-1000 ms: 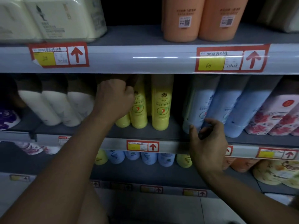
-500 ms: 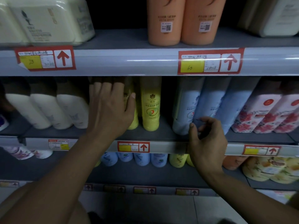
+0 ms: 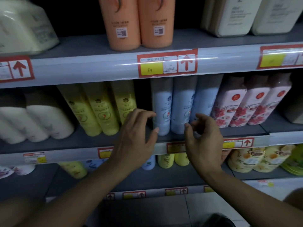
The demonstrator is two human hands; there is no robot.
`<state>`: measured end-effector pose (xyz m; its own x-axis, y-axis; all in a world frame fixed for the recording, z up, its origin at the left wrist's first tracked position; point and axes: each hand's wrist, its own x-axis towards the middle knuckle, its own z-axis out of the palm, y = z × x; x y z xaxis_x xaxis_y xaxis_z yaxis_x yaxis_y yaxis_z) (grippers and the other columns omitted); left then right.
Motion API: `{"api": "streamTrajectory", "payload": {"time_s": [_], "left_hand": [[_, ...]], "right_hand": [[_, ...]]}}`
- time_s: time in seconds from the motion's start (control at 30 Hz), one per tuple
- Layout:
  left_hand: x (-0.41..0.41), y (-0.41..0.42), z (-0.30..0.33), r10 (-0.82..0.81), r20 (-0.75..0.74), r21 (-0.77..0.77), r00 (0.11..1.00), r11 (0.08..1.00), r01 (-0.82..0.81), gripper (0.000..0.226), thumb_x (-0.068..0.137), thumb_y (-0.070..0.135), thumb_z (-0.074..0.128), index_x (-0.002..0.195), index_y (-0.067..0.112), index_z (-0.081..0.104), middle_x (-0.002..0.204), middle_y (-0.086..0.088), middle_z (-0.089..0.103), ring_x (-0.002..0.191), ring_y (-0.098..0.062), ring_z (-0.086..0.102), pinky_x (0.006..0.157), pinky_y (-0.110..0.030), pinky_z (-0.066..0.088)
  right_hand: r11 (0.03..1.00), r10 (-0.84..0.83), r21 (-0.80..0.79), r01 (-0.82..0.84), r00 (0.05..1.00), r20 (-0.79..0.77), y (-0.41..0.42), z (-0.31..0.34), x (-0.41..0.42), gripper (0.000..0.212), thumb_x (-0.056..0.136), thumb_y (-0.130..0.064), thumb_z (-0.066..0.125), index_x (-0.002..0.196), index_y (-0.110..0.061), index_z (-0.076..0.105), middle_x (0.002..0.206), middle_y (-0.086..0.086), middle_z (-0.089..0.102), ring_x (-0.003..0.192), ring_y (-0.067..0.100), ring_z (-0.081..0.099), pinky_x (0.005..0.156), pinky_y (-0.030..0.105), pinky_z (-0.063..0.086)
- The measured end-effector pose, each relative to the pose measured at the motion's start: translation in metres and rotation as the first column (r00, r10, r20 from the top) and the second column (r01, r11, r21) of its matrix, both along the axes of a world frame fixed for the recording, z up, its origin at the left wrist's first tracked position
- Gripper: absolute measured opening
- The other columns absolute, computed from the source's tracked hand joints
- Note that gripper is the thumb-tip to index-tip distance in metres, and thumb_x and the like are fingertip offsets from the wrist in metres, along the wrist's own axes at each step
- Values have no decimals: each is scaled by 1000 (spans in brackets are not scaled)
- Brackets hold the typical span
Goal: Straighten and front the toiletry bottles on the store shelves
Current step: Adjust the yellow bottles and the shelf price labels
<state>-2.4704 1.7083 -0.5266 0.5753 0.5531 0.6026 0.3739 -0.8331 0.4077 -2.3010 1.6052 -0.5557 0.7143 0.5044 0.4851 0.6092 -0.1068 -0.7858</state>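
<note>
Three yellow bottles (image 3: 98, 110) stand side by side on the middle shelf (image 3: 91, 141), leaning left. To their right stand three pale blue bottles (image 3: 162, 108). My left hand (image 3: 136, 140) hovers in front of the gap between the yellow and blue rows, fingers loosely spread and holding nothing. My right hand (image 3: 203, 141) hovers just in front of the blue bottles' bases, fingers loosely curled and empty. Neither hand plainly touches a bottle.
White bottles (image 3: 41, 123) stand at the left of the middle shelf, pink flowered bottles (image 3: 244, 105) at the right. Two orange bottles (image 3: 139, 22) and cream containers (image 3: 246, 15) sit on the shelf above. Small bottles and jars (image 3: 255, 158) fill the lower shelf.
My left hand has let go of the yellow bottles and moved right to the gap before the blue ones. The view has shifted right. My right hand stays near the blue bottles.
</note>
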Motion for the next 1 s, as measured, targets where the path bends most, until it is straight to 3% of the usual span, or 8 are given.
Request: {"api": "streamTrajectory", "payload": {"time_s": [0.1,0.2,0.37,0.53,0.73,0.8,0.87,1.0], "left_hand": [[21,-7,-20,35,53,-196,998,980,-23,46,92,30,75,128,18,50,123,2,47,112,-11,53,96,-38,52],[36,-8,-28,141,129,-264,982,959,-103,56,87,38,80,125,21,43,118,6,44,106,-8,51,89,-28,51],[60,-3,-32,265,213,-361,941,916,-176,76,79,46,86,132,18,38,124,1,48,111,-14,56,82,-19,47],[69,-1,-38,323,237,-372,916,901,-222,72,77,37,89,127,18,42,122,0,52,110,-15,56,83,-30,51],[68,-1,-40,302,234,-405,924,894,-190,68,82,28,84,136,17,44,129,1,55,118,-15,56,91,-29,48],[67,0,-39,292,227,-411,929,894,-180,66,84,24,82,137,17,44,128,3,55,116,-11,54,90,-22,45],[66,1,-38,289,213,-422,933,889,-179,63,85,20,80,138,16,45,127,5,56,110,-3,50,82,-7,37],[66,1,-37,280,186,-439,942,881,-175,63,87,13,76,141,15,45,129,5,57,105,7,44,79,5,32]], "right_hand": [[998,10,-66,-5,998,64,-1,0,1,43,97,-30,69,137,-17,60,100,-1,63,89,8,58,79,24,45],[997,26,-76,-21,997,71,3,1,-2,41,97,-28,69,136,-15,61,94,-1,61,80,5,52,74,19,41],[999,-17,-47,17,1000,-6,13,2,-6,41,98,-30,66,135,-14,61,100,-5,61,92,15,62,83,36,53],[994,-104,0,105,992,-74,25,3,-10,32,97,-28,65,127,-16,62,100,-4,64,96,17,63,85,38,53],[992,-115,23,121,976,-187,34,3,-19,30,98,-29,65,124,-20,55,94,-4,67,91,18,67,81,38,53],[993,-109,27,116,976,-191,34,2,-21,29,98,-30,65,123,-20,53,93,-3,67,89,19,67,79,38,53],[994,-100,24,106,978,-184,34,1,-22,29,98,-32,65,121,-22,50,90,-4,66,85,20,66,77,40,54],[995,-91,24,96,982,-166,33,0,-22,28,98,-32,67,117,-22,49,85,-9,63,81,17,65,74,40,53]]}}
